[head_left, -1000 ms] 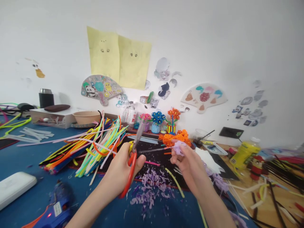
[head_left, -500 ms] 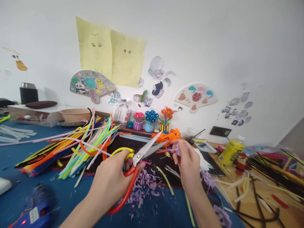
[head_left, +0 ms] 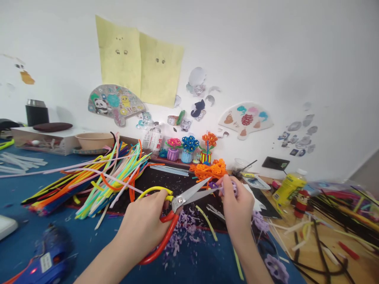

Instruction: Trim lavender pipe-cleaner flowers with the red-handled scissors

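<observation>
My left hand [head_left: 145, 223] is wrapped round the handles of a pair of scissors [head_left: 178, 202], one loop red and the other yellow. The blades stand apart and point right. My right hand [head_left: 239, 209] pinches a small purple pipe-cleaner flower [head_left: 233, 187], partly hidden by the fingers. The lower blade tip reaches the purple flower's left side; whether it touches cannot be made out. Purple fuzz clippings [head_left: 189, 232] lie scattered below on the dark mat. Beside my right forearm are more purple pipe-cleaner flowers [head_left: 276, 269].
Bundled colourful pipe cleaners [head_left: 97, 185] lie at left, with a blue glue gun [head_left: 49, 256] in front. Orange pipe-cleaner pieces [head_left: 209, 169] and small potted flowers [head_left: 186, 150] stand behind. Pliers [head_left: 215, 212] lie between my hands. A yellow bottle [head_left: 290, 186] is at right.
The scissors and my left hand have moved a little right, bringing the blade tips to the purple flower. My right hand has shifted slightly right. The blades are still apart.
</observation>
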{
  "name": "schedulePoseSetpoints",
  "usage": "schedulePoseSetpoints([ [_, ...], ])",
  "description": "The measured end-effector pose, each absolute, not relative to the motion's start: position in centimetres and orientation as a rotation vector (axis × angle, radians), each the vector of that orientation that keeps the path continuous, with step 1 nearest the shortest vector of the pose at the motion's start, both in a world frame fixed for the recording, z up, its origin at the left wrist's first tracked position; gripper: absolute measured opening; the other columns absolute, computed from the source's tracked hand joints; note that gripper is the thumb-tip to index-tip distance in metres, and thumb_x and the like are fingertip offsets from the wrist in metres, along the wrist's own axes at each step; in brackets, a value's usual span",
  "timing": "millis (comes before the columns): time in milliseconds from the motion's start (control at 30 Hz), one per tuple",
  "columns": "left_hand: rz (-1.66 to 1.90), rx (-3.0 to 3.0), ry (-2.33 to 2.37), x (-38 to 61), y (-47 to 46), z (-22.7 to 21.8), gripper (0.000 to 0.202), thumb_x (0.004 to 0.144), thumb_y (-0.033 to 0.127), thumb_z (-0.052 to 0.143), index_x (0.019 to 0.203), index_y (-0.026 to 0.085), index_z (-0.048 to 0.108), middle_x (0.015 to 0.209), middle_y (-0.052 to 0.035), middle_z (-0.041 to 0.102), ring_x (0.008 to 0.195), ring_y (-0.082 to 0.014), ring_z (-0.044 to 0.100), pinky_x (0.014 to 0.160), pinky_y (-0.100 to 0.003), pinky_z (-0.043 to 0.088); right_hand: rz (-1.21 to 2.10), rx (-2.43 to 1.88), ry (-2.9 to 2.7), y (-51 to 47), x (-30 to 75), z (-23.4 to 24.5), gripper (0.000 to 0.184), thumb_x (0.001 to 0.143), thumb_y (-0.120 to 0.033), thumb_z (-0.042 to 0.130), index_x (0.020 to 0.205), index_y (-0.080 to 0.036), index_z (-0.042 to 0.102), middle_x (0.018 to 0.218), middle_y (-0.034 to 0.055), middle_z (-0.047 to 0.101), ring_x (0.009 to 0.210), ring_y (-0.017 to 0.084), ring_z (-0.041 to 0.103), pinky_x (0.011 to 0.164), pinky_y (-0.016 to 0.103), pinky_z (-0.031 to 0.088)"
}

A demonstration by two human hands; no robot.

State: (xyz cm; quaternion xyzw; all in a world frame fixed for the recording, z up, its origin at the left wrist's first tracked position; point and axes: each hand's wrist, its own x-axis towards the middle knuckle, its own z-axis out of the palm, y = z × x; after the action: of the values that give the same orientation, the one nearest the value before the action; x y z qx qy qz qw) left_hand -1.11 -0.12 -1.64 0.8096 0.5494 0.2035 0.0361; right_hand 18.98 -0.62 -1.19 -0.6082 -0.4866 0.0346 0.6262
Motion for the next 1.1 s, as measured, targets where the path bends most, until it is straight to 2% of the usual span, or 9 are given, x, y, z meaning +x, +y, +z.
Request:
schedulePoseSetpoints([
  [233,0.562,2.528,1.651,-1.12,-0.05,-2.04,0.020,0.084,0.041,0.043,0.073,0.023,0.044,0.074,-0.0036,0.066,0.066,-0.0238,0.061,0.053,-0.026,0.022,0.128,-1.304,-1.061,-0.82,18.47,-1.59,0.043,0.088,-0.053,0.044,0.069,-0.017,0.060,0.058,0.0013,0.055,0.051,0.014,0.046,0.050,0.025,0.035],
  [600,0.518,2.537,1.653,-0.79,0.16,-1.82,0.029,0.085,0.050,0.042,0.075,0.023,0.046,0.076,-0.0025,0.066,0.067,-0.0236,0.062,0.053,-0.026,0.023,0.173,-1.229,-1.037,-0.94,18.39,-1.49,0.043,0.088,-0.052,0.044,0.069,-0.016,0.059,0.062,0.0025,0.055,0.053,0.014,0.047,0.049,0.024,0.036],
  [1100,0.538,2.507,1.626,-0.89,0.25,-1.94,0.031,0.082,0.052,0.046,0.070,0.023,0.046,0.071,0.0012,0.063,0.064,-0.0197,0.060,0.052,-0.025,0.025,0.169,-1.203,-0.995,-0.67,18.32,-1.67,0.046,0.085,-0.056,0.046,0.067,-0.015,0.061,0.059,0.0018,0.058,0.051,0.013,0.049,0.049,0.024,0.036],
])
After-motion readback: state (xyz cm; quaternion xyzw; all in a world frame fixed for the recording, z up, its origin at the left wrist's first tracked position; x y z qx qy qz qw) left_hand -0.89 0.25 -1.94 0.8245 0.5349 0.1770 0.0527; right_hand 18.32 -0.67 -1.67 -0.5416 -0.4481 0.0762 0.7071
